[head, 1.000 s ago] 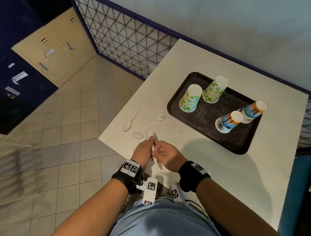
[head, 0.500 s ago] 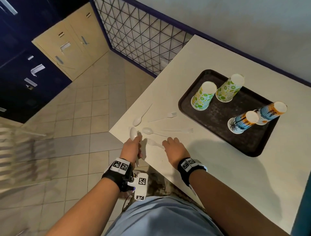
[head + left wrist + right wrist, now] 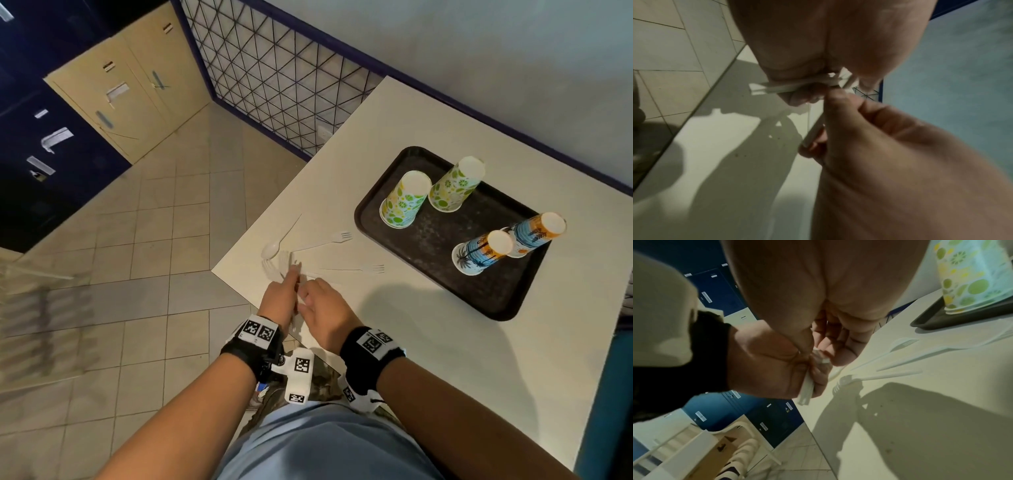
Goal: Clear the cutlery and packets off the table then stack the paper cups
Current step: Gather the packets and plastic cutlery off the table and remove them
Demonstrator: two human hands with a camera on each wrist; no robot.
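White plastic cutlery lies near the table's left corner: a spoon [image 3: 272,250] and two forks [image 3: 329,240] [image 3: 359,269]. My left hand [image 3: 291,274] grips a bundle of white cutlery handles [image 3: 777,89] [image 3: 806,392] just over the table edge. Close beside it, my right hand [image 3: 306,291] pinches the handle of one more white utensil [image 3: 813,129] against that bundle; its head is hidden. Two green citrus-print paper cups [image 3: 404,202] [image 3: 455,185] and two blue-and-orange palm-print cups [image 3: 483,253] [image 3: 534,233] stand upside down on the dark tray [image 3: 428,240]. I see no packets.
The white table [image 3: 445,359] meets a pale wall behind the tray. Its left edge drops to a tiled floor [image 3: 154,257]. A dark lattice fence [image 3: 274,85] and lockers [image 3: 34,154] stand beyond. A white chair [image 3: 731,434] is below left.
Half a second ago my right hand lay flat on the table at a spoon; now it has lifted a utensil and brought it to my left hand's bundle. One spoon fewer lies on the table.
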